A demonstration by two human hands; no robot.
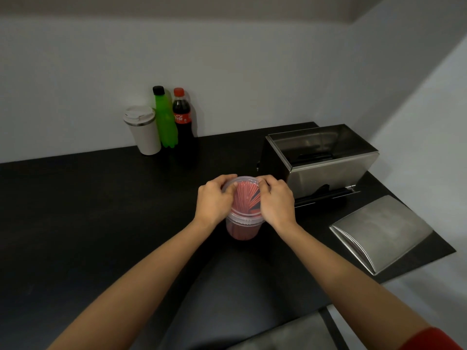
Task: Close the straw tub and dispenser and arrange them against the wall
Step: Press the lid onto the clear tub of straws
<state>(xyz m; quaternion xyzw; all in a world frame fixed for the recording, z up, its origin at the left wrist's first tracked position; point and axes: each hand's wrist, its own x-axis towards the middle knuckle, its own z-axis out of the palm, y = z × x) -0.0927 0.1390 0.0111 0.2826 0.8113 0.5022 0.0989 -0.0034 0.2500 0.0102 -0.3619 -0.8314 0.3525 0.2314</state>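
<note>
Both hands, left hand (213,198) and right hand (276,199), clamp the clear plastic lid (242,183) onto the red-straw-filled transparent tub (243,229) mid-counter (steel dispenser (321,157) stands open alongside), apparently to seat its rim.

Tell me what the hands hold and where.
Both hands, left hand and right hand, grip the clear lid by its opposite edges atop the straw tub.

Black counter (75,210) under tub (243,229), dispenser (326,170)
</note>
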